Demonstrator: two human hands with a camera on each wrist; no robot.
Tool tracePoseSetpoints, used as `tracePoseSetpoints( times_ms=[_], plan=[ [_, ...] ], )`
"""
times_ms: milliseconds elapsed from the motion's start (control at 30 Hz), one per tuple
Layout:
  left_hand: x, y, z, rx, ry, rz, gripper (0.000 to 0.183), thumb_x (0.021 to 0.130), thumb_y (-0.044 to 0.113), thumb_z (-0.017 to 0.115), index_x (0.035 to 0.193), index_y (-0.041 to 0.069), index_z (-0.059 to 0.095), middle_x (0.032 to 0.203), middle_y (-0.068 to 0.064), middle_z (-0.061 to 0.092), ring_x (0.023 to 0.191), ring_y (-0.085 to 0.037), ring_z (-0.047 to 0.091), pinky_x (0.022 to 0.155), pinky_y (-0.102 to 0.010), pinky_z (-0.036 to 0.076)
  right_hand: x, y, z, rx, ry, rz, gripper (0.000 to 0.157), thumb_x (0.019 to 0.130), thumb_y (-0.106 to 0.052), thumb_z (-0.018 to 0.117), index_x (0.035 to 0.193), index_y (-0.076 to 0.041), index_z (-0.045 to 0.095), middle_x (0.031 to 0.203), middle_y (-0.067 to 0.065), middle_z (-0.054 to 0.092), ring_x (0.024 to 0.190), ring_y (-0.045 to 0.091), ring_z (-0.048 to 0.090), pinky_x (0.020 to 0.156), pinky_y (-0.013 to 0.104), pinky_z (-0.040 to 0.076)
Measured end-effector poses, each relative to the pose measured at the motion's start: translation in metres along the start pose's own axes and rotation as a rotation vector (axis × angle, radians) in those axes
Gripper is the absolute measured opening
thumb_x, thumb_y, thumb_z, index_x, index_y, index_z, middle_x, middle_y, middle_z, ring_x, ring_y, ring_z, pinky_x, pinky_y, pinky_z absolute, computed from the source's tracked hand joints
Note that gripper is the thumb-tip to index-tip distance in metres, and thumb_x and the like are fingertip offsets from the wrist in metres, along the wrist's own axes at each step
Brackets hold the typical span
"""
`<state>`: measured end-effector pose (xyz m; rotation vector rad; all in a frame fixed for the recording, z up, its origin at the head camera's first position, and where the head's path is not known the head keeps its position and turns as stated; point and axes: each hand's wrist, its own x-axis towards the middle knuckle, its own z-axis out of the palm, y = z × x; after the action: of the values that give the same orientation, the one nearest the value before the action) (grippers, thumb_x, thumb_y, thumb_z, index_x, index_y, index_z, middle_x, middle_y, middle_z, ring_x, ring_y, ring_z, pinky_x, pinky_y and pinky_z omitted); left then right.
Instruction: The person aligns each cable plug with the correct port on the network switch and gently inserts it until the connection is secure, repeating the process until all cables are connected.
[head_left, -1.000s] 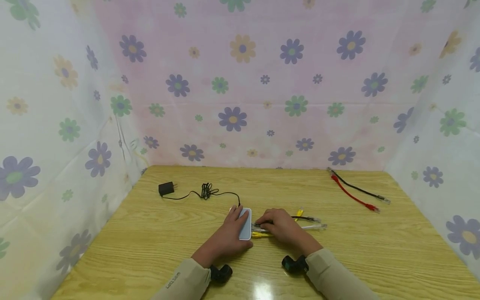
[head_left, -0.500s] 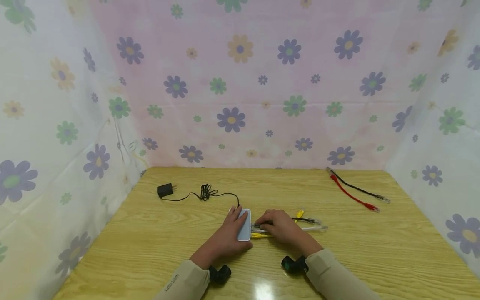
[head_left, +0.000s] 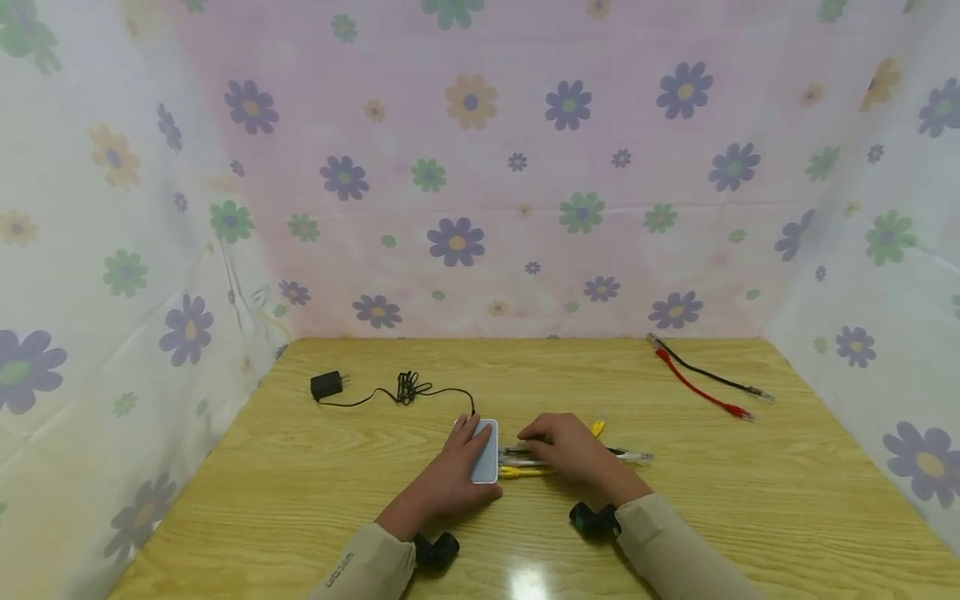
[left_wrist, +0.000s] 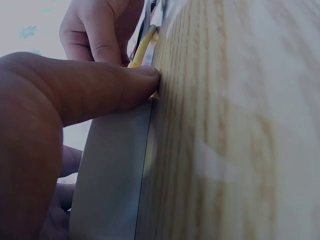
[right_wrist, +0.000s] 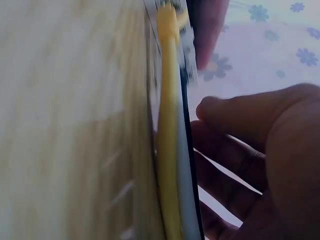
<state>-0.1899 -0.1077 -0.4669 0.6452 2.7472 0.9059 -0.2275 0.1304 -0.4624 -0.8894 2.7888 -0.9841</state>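
With the fingers of our left hand (head_left: pixel 448 475) we grip the white box (head_left: pixel 487 457); at its 3 o'clock, a yellow cable (head_left: pixel 516 472), white cable (head_left: pixel 525 462) and black cable (head_left: pixel 516 451) seem plugged in. Our right hand (head_left: pixel 573 452), fingers bent, looks empty, off the black cable it pinches earlier. Towards 2 o'clock, a red cable (head_left: pixel 696 384) and second black cable (head_left: pixel 708 375) lie unconnected.

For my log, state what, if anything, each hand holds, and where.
Left hand: the box, thumb at its near edge, fingers over its top. Right hand: cannot tell whether it grips the cables.

Box (head_left: pixel 487 458) partly behind left hand (head_left: pixel 448 477)
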Motion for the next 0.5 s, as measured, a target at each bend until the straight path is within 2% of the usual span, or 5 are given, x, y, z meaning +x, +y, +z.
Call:
tracePoseSetpoints(
  times_ms=[233, 500],
  plan=[
    [-0.002, -0.001, 0.000, 0.005, 0.003, 0.009, 0.089, 0.084, 0.041, 0.071, 0.155, 0.010, 0.026, 0.163, -0.015, 0.010, 0.150, -0.039, 0.000, 0.105, -0.058, 0.034, -0.001, 0.008, -0.009, 0.025, 0.045, 0.057, 0.021, 0.097, -0.021, 0.059, 0.111, -0.014, 0.073, 0.104, -0.004, 0.070, 0.091, 0.012, 0.066, 0.077, 0.030, 0.053],
    [-0.001, 0.002, 0.000, -0.002, 0.000, 0.006, 0.088, 0.085, 0.040, 0.071, 0.155, 0.010, 0.026, 0.163, -0.015, 0.010, 0.151, -0.038, 0.000, 0.104, -0.058, 0.035, -0.006, 0.019, -0.025, 0.024, 0.109, 0.095, 0.022, 0.096, -0.022, 0.060, 0.112, -0.013, 0.073, 0.103, -0.003, 0.070, 0.095, 0.016, 0.065, 0.081, 0.039, 0.052]
  ],
)
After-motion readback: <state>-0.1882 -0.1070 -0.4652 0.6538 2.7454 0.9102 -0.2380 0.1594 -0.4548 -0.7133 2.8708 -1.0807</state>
